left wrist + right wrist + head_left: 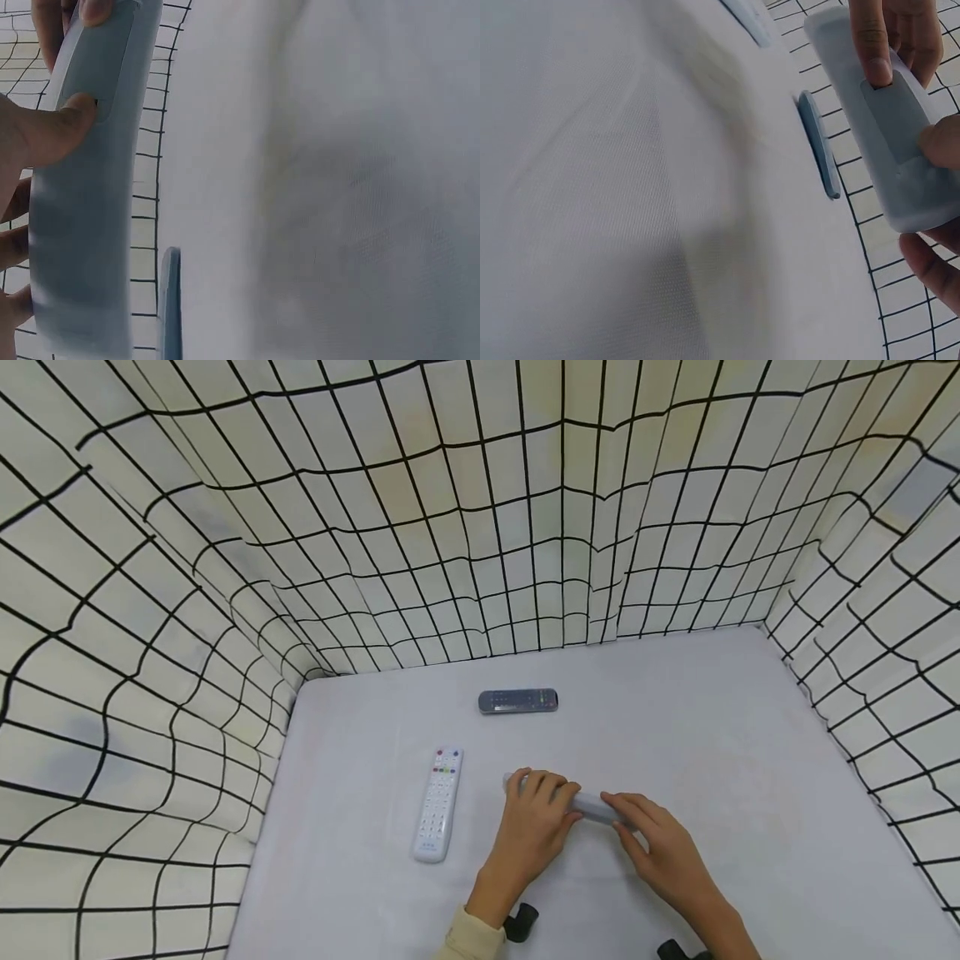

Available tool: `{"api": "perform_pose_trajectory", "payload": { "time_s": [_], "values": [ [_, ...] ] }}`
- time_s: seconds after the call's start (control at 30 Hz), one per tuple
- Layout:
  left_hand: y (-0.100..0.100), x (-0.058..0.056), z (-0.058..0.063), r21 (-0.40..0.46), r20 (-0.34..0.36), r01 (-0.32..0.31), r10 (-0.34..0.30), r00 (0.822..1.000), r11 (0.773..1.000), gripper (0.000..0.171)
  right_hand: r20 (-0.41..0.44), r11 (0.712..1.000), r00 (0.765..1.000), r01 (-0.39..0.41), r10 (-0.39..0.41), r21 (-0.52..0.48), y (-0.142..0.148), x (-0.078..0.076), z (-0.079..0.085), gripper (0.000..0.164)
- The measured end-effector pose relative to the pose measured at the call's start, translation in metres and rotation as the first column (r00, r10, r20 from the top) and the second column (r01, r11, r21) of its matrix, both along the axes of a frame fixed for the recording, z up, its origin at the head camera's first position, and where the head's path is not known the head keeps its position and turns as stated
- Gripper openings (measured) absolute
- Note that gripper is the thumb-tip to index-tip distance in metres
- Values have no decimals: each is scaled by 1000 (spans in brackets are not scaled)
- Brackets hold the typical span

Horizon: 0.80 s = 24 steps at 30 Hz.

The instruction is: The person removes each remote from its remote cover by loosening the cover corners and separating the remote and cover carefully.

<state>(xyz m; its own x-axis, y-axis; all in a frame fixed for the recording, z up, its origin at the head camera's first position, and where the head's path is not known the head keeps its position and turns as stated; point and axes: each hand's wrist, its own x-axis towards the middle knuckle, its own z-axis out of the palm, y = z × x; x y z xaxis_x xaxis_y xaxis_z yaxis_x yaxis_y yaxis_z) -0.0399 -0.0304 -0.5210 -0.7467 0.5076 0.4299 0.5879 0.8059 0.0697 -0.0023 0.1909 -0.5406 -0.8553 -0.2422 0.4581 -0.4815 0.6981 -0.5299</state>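
The white remote [437,807] and dark remote [517,701] bear markings too small to read.

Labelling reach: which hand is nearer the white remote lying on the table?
Left. The left hand is to the right of the white remote, with a gap between; the right hand is farther right, beyond the left. Both hold another remote.

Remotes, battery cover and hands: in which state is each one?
Held remote: in both hands, back visible in wrist views
Battery cover: appears in place
White remote: lying flat, buttons up
Dark remote: lying flat, buttons up
Left hand: holding the remote
Right hand: holding the remote
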Motion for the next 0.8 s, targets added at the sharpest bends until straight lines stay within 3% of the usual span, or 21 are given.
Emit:
{"api": "perform_pose_trajectory", "payload": {
  "time_s": [0.17,0.3,0.43,0.57,0.73,0.8],
  "values": [
    [-1,4,-1,113,80,-16,7,997,993,35,-10,998,1000,0,0,-70,1,-3,-3,79],
    [2,8,-2,227,154,-39,4,988,973,35,-4,989,1000,-1,0,-151,2,-6,-4,84],
    [8,11,-3,301,191,-53,-5,982,952,33,1,984,1000,18,-18,-178,4,-7,-6,62],
    [11,13,-6,348,224,-78,-3,975,934,33,-3,983,999,37,-38,-180,4,-6,-8,59],
    [13,16,-9,410,307,-107,-26,951,906,33,-13,975,998,54,-58,-217,2,-7,-7,83],
    [14,17,-9,449,349,-131,-39,936,884,33,-18,968,997,65,-71,-244,2,-8,-6,83]
  ]
}}
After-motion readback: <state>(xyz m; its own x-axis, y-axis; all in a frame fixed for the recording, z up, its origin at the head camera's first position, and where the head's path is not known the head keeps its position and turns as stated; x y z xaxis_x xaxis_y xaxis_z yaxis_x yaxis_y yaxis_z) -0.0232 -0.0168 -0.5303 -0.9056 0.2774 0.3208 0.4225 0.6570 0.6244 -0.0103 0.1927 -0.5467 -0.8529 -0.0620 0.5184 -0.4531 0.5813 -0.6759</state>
